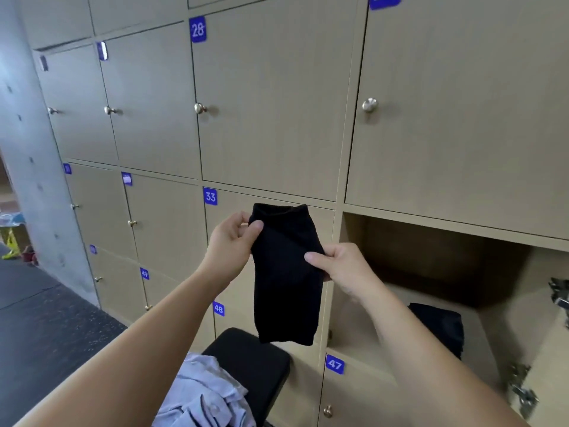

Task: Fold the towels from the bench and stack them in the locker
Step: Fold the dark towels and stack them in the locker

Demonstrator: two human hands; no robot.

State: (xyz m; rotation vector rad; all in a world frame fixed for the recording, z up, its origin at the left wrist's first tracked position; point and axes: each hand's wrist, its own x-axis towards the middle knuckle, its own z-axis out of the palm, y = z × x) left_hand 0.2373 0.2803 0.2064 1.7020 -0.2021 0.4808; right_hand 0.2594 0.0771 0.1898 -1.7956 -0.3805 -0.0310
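Lockers (271, 118) face us: our left hand (234, 238) pinches the black towel (286, 288) at top, right hand (341, 269) grips its side; we should square edges before stacking on what seems another towel (440, 325) beyond our right.

Towel (437, 326) in locker (431, 251) (right), bench (255, 365) lower left

Locker doors (271, 103) carry blue number tags: 28 (197, 29), 33 (210, 196), 49 (144, 273), 48 (218, 308) and 47 (334, 363).
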